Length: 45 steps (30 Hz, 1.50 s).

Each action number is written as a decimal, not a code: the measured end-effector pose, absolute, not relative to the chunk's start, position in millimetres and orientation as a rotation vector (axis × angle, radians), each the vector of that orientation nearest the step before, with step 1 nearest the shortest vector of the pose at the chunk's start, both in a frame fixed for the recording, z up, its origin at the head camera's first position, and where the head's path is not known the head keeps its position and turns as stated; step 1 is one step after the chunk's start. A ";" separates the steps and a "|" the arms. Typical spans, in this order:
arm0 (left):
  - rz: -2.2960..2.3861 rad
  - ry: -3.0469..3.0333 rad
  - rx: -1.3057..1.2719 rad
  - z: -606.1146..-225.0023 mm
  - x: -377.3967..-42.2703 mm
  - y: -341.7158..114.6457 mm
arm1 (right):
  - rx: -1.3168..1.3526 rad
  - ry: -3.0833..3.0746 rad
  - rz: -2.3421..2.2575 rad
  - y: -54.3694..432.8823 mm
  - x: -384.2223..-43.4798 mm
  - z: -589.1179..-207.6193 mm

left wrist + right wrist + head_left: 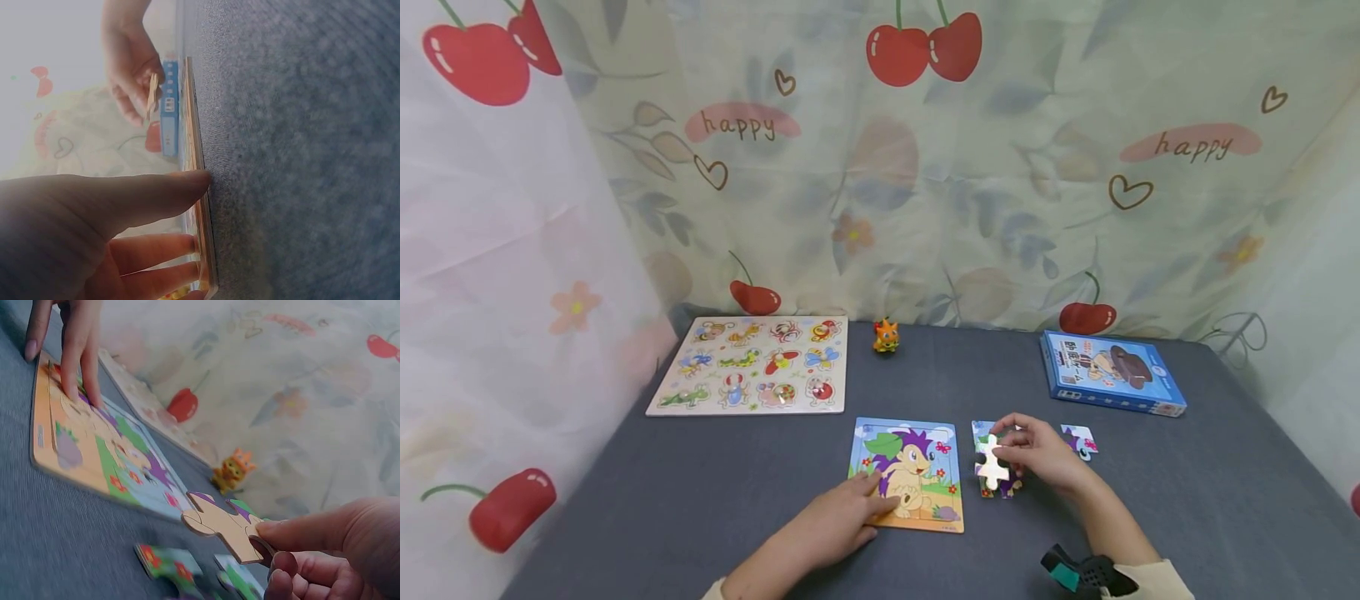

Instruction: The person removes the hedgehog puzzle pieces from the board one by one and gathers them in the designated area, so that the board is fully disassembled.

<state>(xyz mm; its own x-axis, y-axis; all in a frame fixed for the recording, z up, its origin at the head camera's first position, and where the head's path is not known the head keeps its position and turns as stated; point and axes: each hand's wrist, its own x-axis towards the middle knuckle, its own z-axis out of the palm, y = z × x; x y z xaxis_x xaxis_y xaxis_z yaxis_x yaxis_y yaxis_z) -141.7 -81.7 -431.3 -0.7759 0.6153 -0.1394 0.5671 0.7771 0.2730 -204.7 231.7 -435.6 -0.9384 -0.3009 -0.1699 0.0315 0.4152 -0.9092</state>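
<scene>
A square hedgehog puzzle board (pixel 920 475) lies flat on the table. My left hand (pixel 844 510) rests on its lower left part, fingers on the picture, while the left wrist view shows the thumb (pixel 181 190) at the board's edge. To the right, my right hand (pixel 1037 450) pinches a jigsaw piece (pixel 226 528) between thumb and fingers, above the table. That piece is beige with purple and green on its face. Below it lie loose jigsaw pieces (pixel 172 565), partly hidden by the hand in the head view. Another loose piece (pixel 1078 439) is right of the hand.
A peg board with insect pictures (pixel 752 367) lies at the back left. A small orange toy figure (pixel 886 337) stands at the back middle. At the back right is a blue game box (pixel 1112 372). Patterned curtains (pixel 880 183) close off the table's far side.
</scene>
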 end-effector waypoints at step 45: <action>0.333 2.758 0.951 -430.3 -139.5 -82.6 | 0.026 2.535 -1.398 287.0 -188.6 -456.9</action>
<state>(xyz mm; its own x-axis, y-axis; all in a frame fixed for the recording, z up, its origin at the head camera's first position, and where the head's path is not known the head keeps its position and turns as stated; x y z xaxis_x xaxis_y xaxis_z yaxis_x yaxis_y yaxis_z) -139.5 -82.6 -430.3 -0.7713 0.6252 -0.1193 0.5789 0.7670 0.2767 -188.6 287.0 -456.9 -0.9696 -0.1027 -0.2222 0.1331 0.5405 -0.8307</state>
